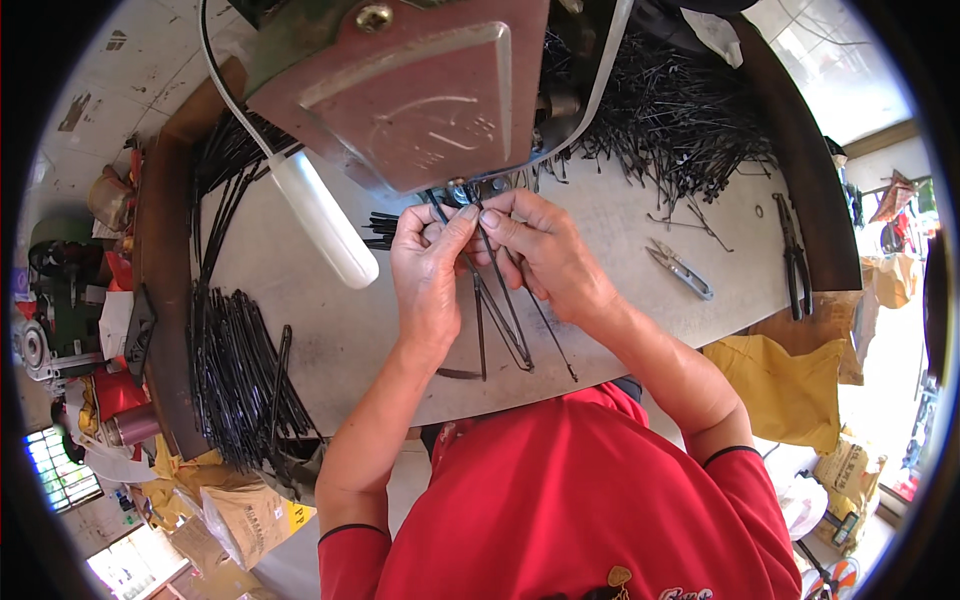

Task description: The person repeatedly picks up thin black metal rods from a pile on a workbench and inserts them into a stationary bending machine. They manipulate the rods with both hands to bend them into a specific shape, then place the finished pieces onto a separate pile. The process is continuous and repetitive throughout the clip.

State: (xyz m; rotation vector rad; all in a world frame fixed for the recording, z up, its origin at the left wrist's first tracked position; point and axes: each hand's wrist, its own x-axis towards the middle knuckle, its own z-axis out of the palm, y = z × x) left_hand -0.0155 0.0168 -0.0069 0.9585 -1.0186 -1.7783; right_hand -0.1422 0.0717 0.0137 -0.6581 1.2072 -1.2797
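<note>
Thin black cords (508,325) hang in long loops between my two hands, below the head of a dark red and green machine (410,110). My left hand (430,270) is closed, thumb and fingers pinching a cord close under the machine. Beside it, nearly touching, my right hand (548,245) pinches a cord between thumb and forefinger. The cord ends run up toward a small metal part at the machine's lower edge, where the fingers partly hide them. A short bundle of black cords (382,230) lies just left of my left hand.
A white tube lamp (325,225) hangs left of the machine. Black cords are heaped at the back right (680,120) and stacked at the left (235,375). Thread snips (680,270) and black-handled pliers (793,255) lie on the right of the grey table (620,345). Yellow cloth (785,385) hangs at the right edge.
</note>
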